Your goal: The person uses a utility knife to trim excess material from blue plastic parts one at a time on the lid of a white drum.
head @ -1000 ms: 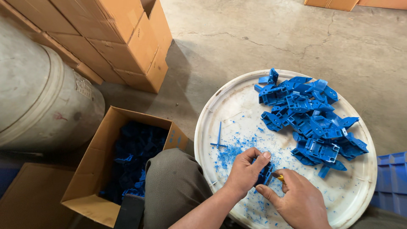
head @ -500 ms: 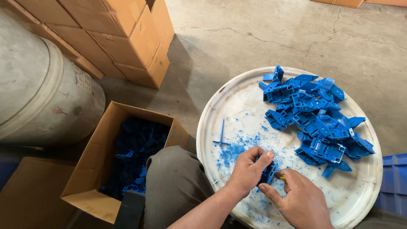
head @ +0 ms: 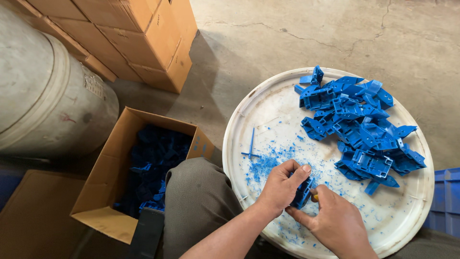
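My left hand [head: 281, 186] grips a small blue plastic part [head: 304, 193] over the near side of a round white tray [head: 268, 108]. My right hand [head: 335, 223] presses against the same part and holds a thin tool with a yellow handle [head: 314, 196], mostly hidden by the fingers. A heap of similar blue plastic parts [head: 358, 127] lies on the far right half of the tray. Blue shavings [head: 268, 162] and a thin blue sprue piece [head: 251, 146] are scattered just left of my hands.
An open cardboard box [head: 108, 175] with several blue parts inside stands to the left of my knee [head: 199, 201]. A large grey drum [head: 45, 103] and stacked cardboard cartons [head: 143, 36] stand further left. A blue crate [head: 445, 196] sits at the right edge, on a concrete floor.
Both hands stay on the blue part near the tray's front, with only small finger shifts. The view has shifted slightly.
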